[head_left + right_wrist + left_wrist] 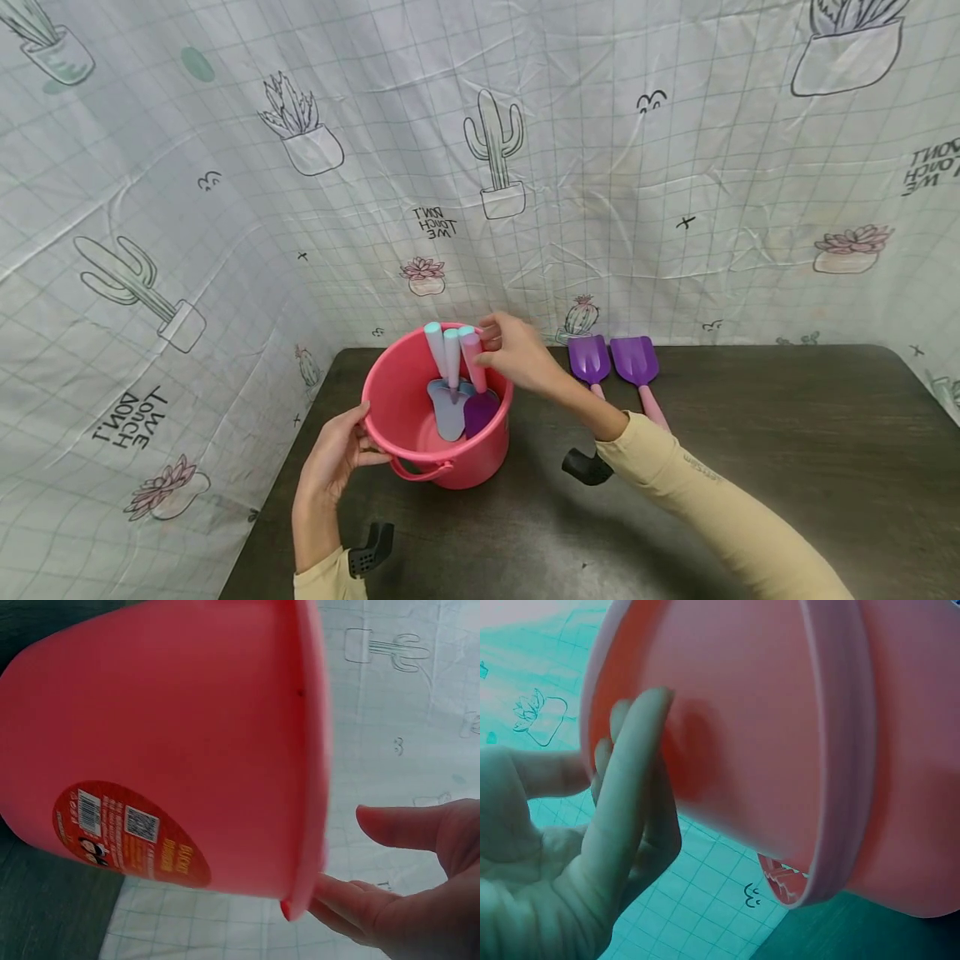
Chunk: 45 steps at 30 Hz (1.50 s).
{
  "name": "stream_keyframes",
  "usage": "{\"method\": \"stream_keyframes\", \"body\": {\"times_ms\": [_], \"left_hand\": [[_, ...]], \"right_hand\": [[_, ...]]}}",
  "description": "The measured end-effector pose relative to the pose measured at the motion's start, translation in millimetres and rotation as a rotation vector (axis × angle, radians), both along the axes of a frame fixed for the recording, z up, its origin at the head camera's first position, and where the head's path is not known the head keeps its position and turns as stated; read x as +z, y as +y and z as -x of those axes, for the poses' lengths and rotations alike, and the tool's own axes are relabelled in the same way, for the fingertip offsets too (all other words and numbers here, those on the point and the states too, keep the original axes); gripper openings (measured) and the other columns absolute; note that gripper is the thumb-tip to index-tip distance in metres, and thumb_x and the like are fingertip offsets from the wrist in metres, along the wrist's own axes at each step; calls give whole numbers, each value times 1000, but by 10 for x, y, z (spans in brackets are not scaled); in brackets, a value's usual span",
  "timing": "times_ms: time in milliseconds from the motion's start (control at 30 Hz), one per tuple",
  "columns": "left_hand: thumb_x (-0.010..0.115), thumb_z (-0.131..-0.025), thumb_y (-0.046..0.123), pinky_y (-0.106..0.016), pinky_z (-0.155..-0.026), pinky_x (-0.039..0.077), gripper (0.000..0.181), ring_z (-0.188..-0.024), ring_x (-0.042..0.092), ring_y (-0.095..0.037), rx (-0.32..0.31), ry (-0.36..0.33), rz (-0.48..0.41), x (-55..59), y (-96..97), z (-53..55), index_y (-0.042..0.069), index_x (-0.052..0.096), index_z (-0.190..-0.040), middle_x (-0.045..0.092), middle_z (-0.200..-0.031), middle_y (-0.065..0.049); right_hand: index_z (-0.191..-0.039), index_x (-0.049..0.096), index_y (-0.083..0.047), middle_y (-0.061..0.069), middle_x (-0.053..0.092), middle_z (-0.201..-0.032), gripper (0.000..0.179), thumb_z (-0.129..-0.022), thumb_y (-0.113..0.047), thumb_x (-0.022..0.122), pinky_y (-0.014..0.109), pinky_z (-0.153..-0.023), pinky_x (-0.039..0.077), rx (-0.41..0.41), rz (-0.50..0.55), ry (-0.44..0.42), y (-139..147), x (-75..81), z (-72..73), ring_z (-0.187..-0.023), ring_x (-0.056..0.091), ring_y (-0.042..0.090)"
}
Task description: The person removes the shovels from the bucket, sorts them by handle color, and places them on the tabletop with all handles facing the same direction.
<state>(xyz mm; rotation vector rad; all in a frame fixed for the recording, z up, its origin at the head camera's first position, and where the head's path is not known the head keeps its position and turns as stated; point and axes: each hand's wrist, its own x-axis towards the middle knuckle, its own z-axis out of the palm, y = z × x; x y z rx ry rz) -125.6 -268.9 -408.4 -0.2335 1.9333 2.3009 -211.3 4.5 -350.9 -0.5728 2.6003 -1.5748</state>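
A pink bucket [397, 400] stands on the table, and my left hand [333, 454] grips its left rim, thumb over the edge and fingers against the outside. Inside the bucket lean several toy trowels with grey-blue blades [448, 417] and pale blue handles [435, 337]. Among them is a purple shovel [480, 410] with a pink handle [474, 367]. Over the right rim reaches my right hand [517, 354], its fingertips close beside that pink handle. In the right wrist view the right thumb and fingers [360, 904] are extended and spread apart, partly behind the rim.
Two more purple shovels [589, 360] with pink handles lie on the dark table [787, 433] right of the bucket, partly behind my right forearm. A white curtain [600, 208] with cactus drawings hangs at the back and sides. The bucket's handle [423, 475] hangs down in front.
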Motion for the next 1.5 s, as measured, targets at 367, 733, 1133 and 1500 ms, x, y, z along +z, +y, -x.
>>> {"method": "stream_keyframes", "body": {"times_ms": [367, 733, 1133, 1500], "left_hand": [[47, -101, 18, -32, -65, 57, 36, -72, 69, -19, 119, 43, -38, -21, 33, 56, -8, 43, -125, 62, -97, -18], [47, -101, 16, -30, -60, 57, 31, -69, 67, -18, 129, 50, -97, -63, 65, 78, -9, 43, -120, 59, -96, -18], [49, -100, 18, -32, -60, 58, 29, -71, 68, -22, 131, 57, -89, -78, 55, 77, -7, 45, -116, 60, -95, -19], [46, -101, 15, -35, -63, 58, 30, -76, 70, -22, 96, 76, -100, -79, 46, 81, -9, 42, -119, 59, -97, -20]], "right_hand": [[-124, 51, 11, 21, 61, -113, 48, -78, 6, 66, 37, -84, 53, -45, 1, 96, -255, -183, 99, -102, 62, 30], [-110, 57, 10, 18, 61, -98, 38, -76, 3, 73, 37, -80, 50, -85, -75, 232, -399, -255, 90, -91, 58, 27], [-96, 46, 3, 11, 53, -72, 33, -84, -11, 72, 31, -54, 47, -144, -239, 215, -534, -272, 128, -68, 59, 25], [-99, 51, 4, 13, 60, -78, 26, -85, -7, 70, 25, -53, 45, -128, -192, 182, -482, -246, 170, -66, 56, 18]]}}
